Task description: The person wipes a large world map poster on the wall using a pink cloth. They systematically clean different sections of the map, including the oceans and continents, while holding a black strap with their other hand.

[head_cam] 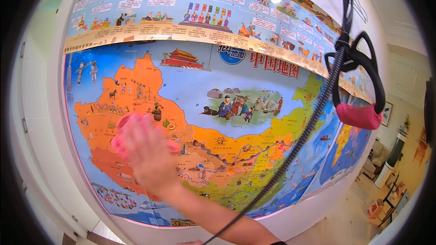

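My right hand [146, 153], on a forearm that comes in from the bottom right, lies flat over a crumpled pink cloth [124, 126]. Under them is the orange western part of an illustrated map of China [238, 126] on the wall. The hand is blurred, and the cloth shows around its fingers. A sliver of skin [190, 243] shows at the bottom edge; whether it belongs to my left hand cannot be told. An illustrated history poster [163, 17] hangs above and overlaps the map's top edge.
A black braided cord [296, 149] runs diagonally before the map, with a pink-gripped loop handle [359, 115] hanging at the right. A white panelled door [41, 109] stands left. Another map [344, 146] is round to the right. Beyond are an orange stool [375, 208] and a tiled floor [337, 223].
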A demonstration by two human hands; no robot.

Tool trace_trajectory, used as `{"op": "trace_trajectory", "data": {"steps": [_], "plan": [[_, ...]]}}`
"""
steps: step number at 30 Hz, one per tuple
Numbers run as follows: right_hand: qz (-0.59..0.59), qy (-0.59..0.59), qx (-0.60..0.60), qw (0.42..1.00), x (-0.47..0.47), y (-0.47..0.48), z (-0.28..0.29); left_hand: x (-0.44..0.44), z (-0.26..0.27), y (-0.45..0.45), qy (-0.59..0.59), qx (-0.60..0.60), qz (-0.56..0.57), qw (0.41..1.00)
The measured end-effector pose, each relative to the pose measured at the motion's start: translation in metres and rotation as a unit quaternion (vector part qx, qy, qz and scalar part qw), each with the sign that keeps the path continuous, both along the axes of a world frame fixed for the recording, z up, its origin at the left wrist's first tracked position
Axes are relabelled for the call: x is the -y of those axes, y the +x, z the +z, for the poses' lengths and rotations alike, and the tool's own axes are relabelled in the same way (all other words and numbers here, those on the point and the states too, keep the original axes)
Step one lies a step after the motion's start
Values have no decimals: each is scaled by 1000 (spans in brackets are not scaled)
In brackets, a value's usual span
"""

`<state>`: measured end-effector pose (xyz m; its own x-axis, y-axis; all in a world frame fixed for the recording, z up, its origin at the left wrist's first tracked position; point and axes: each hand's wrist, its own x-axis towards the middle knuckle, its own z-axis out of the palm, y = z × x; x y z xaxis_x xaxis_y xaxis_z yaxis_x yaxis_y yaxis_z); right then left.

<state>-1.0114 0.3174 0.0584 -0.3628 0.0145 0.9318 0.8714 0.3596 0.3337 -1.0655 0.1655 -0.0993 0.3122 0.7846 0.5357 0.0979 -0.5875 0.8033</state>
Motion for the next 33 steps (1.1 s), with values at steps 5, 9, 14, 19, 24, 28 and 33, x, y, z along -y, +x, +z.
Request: {"op": "trace_trajectory", "data": {"steps": [5,9,14,19,24,28,33], "plan": [[42,-38,42,997,8,13,-44,-33,4,-35,29,-1,-26,999],[136,-30,-148,979,40,102,-27,-32,-19,-37,-6,27,-85,996],[-134,166,-387,897,78,272,-43,-20,-38,-15,-149,-111,-254,949],[2,118,-508,853,66,226,-69,-3,-142,-5,-219,-142,-342,903],[-66,64,-268,959,42,104,-64,13,-164,7,-279,-107,-383,874],[-19,-84,-38,996,43,60,-107,10,-197,3,-298,-86,-330,891],[-153,-15,-170,973,69,141,-118,8,-189,-44,-450,-10,-268,852]]}}
